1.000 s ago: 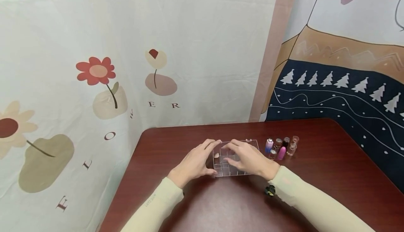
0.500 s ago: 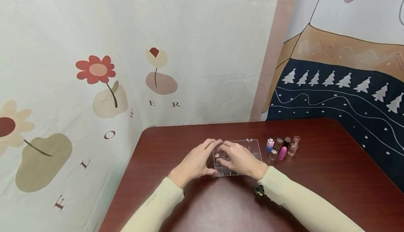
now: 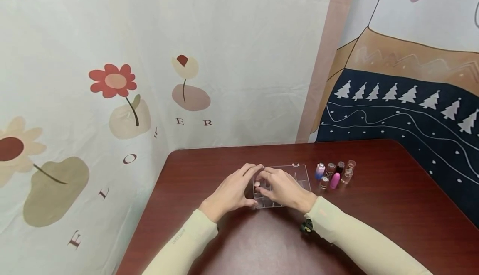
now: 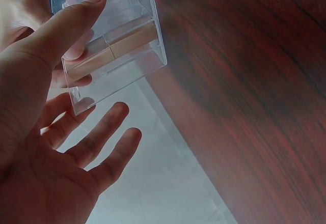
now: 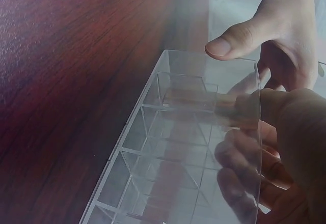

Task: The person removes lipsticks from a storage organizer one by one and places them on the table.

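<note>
A clear plastic organizer box [image 3: 302,176] with several compartments lies on the table. At its left end my left hand [image 3: 231,190] holds it, thumb at the near corner and index finger at the far corner; the other fingers are spread outside the box in the left wrist view. My right hand [image 3: 285,188] reaches over the box from the right. Its thumb and fingers pinch a small tan lipstick-like tube [image 4: 112,50] in the leftmost compartments. Through the clear wall in the right wrist view, the tube [image 5: 187,100] lies near the end wall.
Right of the box stand several small cosmetics: a purple-blue bottle [image 3: 319,172], a bright pink tube [image 3: 334,180], a black-topped tube [image 3: 339,168] and clear containers [image 3: 346,177]. The dark red table [image 3: 209,163] meets a printed curtain [image 3: 243,79] behind.
My right hand has moved left over the box to the tan tube, its fingers drawing together there. My left hand has stayed at the box's left end.
</note>
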`<state>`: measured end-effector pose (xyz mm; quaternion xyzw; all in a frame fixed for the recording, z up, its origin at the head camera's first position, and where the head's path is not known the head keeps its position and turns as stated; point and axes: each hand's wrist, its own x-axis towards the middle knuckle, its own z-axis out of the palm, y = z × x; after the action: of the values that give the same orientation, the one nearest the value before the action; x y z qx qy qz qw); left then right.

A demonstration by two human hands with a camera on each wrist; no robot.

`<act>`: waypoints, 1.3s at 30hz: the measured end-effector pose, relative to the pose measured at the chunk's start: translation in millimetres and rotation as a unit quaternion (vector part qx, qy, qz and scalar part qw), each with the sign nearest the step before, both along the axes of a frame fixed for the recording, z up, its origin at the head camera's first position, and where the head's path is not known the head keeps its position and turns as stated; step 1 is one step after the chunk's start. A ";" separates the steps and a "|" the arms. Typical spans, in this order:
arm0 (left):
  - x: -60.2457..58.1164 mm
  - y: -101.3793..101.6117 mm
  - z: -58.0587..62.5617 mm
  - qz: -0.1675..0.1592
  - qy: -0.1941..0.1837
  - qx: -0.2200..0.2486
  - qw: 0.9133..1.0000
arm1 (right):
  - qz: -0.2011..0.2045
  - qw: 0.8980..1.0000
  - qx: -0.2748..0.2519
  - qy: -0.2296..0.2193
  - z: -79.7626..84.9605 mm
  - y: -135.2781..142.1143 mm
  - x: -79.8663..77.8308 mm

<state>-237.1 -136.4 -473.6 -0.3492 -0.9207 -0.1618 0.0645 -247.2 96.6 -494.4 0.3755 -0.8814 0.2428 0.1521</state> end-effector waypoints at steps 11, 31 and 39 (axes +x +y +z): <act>0.8 0.2 1.4 -0.002 0.008 0.003 1.000 | 0.001 1.000 0.002 0.005 1.9 1.7 1.9; 0.4 0.9 0.2 0.009 0.009 -0.006 1.000 | 0.011 0.997 -0.042 0.070 10.0 11.0 7.4; 1.4 1.6 1.3 0.011 -0.001 -0.003 1.000 | 0.013 0.995 -0.059 0.083 17.5 14.9 8.7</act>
<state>-235.7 -134.8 -472.2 -0.3393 -0.9250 -0.1585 0.0647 -238.5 111.5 -476.9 0.3963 -0.8448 0.2646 0.2433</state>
